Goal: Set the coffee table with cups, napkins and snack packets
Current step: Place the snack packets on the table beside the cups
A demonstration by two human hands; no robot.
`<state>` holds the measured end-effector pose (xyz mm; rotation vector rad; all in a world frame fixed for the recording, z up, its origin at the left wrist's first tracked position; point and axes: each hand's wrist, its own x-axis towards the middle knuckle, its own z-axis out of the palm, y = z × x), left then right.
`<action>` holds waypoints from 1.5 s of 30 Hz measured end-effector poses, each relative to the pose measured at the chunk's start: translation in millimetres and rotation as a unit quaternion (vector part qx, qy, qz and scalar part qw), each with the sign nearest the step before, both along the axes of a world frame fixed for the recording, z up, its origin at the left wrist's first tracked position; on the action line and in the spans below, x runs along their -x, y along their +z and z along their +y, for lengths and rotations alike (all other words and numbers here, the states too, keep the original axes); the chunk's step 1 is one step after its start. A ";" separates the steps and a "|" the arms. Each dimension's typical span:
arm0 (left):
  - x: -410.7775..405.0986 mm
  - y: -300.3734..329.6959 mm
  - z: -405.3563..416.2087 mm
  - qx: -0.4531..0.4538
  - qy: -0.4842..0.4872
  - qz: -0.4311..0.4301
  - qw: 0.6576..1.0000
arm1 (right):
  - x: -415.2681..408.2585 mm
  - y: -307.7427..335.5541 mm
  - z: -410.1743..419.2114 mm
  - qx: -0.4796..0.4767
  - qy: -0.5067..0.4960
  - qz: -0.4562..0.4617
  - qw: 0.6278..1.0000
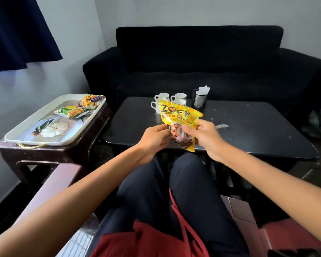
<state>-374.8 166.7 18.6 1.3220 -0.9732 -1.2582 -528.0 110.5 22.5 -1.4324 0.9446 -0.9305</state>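
I see my left hand (157, 134) and right hand (202, 135) both pinching the yellow snack bag (178, 117), light, crinkly and slippery, best held by its edges.

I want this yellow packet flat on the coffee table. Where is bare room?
The coffee table is bare right of the white smear and left of the cups. Cups and napkin holder crowd the far middle.

Yellow snack pkt (178, 115) reads "ZOFF", "SOYA CHU…" partly legible; tray pkts' print unreadable.
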 end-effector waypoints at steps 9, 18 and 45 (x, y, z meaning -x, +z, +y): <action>-6.8 1.0 -1.1 -0.064 0.021 0.033 0.997 | 0.1 0.0 2.7 0.010 0.011 -0.011 1.000; -8.5 5.6 -2.4 -0.052 0.084 -0.039 0.994 | -2.9 0.3 1.8 0.011 0.014 -0.012 1.000; -14.6 8.6 -5.1 0.084 0.144 -0.062 0.984 | 17.4 17.1 -25.5 0.020 -0.025 0.053 0.998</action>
